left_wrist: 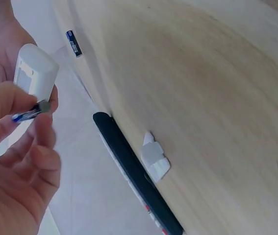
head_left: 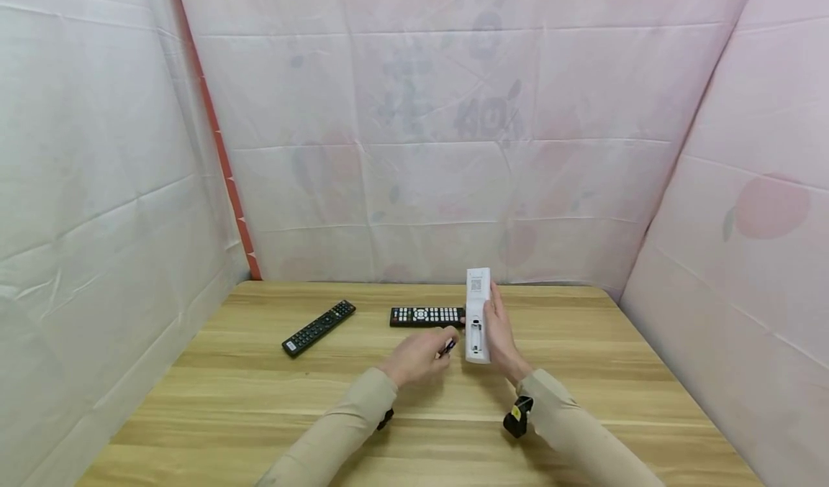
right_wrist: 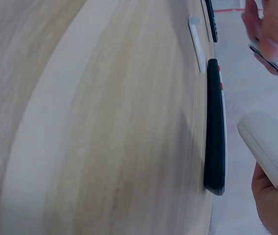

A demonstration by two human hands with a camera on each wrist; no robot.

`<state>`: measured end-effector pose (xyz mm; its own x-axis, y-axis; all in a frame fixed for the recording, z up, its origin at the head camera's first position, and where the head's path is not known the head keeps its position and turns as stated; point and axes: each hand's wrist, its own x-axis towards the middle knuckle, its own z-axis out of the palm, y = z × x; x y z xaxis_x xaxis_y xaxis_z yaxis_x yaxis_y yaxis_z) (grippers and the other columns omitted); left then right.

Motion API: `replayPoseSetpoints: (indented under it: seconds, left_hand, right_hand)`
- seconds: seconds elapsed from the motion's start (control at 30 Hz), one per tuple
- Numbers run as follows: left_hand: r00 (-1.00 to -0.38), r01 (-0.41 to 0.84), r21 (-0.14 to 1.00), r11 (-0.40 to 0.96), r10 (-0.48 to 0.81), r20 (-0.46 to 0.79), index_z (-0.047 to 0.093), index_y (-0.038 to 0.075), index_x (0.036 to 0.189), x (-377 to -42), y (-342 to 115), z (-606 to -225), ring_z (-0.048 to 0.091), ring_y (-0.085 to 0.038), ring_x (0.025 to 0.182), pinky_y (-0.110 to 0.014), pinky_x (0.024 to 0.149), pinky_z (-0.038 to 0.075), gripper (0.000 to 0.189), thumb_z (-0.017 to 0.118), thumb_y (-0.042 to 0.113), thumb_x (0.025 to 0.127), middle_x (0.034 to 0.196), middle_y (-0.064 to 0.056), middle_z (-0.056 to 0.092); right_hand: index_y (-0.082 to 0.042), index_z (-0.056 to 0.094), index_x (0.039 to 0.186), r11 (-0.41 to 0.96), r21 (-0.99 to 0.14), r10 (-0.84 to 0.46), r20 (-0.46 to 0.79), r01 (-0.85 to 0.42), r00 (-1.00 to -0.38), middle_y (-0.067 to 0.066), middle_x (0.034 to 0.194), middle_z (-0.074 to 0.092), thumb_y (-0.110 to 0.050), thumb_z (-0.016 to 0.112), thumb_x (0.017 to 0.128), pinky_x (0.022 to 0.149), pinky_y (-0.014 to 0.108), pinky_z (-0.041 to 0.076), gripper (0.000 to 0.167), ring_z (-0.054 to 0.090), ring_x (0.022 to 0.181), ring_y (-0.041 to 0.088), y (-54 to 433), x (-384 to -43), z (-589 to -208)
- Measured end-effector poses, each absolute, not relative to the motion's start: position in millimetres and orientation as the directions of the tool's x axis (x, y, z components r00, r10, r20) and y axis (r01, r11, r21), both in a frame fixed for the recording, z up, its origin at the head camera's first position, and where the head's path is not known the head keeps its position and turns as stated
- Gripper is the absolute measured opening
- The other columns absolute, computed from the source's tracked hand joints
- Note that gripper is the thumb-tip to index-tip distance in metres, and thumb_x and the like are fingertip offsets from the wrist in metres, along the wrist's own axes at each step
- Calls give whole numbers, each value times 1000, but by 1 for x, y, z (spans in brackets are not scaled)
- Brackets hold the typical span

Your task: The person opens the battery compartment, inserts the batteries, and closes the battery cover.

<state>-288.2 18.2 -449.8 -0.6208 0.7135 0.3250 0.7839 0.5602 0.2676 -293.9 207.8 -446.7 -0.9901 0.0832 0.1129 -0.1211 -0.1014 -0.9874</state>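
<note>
In the head view, my right hand (head_left: 501, 336) holds a white remote control (head_left: 478, 296) upright, its back turned toward me. Low on that back, the battery compartment (head_left: 476, 336) lies uncovered, with metal contacts showing. Just to the left, my left hand (head_left: 421, 356) pinches a small dark battery (left_wrist: 28, 113) between thumb and fingers, apart from the remote in the head view. A second battery (left_wrist: 73, 43) lies on the table. The white battery cover (left_wrist: 155, 156) rests beside a black remote control (head_left: 424, 317) with white buttons.
Another black remote control (head_left: 319, 329) lies slantwise at the left of the wooden table (head_left: 259, 415). White patterned sheets (head_left: 440, 185) hang behind the table and along both sides.
</note>
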Motion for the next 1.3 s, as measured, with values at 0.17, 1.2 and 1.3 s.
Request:
replayPoseSetpoints:
  seconds: [0.17, 1.2, 1.3]
  left_hand:
    - [-673, 737, 420, 529, 632, 386, 59, 13, 123, -288, 21, -447, 58, -2, 76, -13, 62, 49, 35, 68, 7, 90, 97, 0, 69]
    - [-633, 764, 378, 523, 490, 600, 69, 8, 112, -281, 35, -448, 65, -7, 83, -12, 75, 52, 27, 75, 9, 86, 102, -3, 70]
    - [-619, 768, 344, 540, 488, 615, 71, 8, 111, -282, 35, -449, 65, -7, 83, -11, 74, 52, 28, 77, 10, 84, 103, -3, 70]
  right_hand:
    - [-44, 3, 156, -106, -987, 99, 112, -123, -989, 23, 141, 45, -30, 17, 109, 76, 34, 55, 51, 64, 87, 16, 203, -294, -448]
    - [-40, 4, 157, -102, -984, 74, 139, -146, -987, 10, 163, 21, -31, 19, 109, 86, 29, 47, 51, 56, 103, 14, 177, -286, -445]
    - [-41, 4, 157, -94, -985, 75, 137, -144, -988, 8, 163, 20, -31, 19, 109, 86, 29, 46, 51, 55, 107, 17, 177, -286, -446]
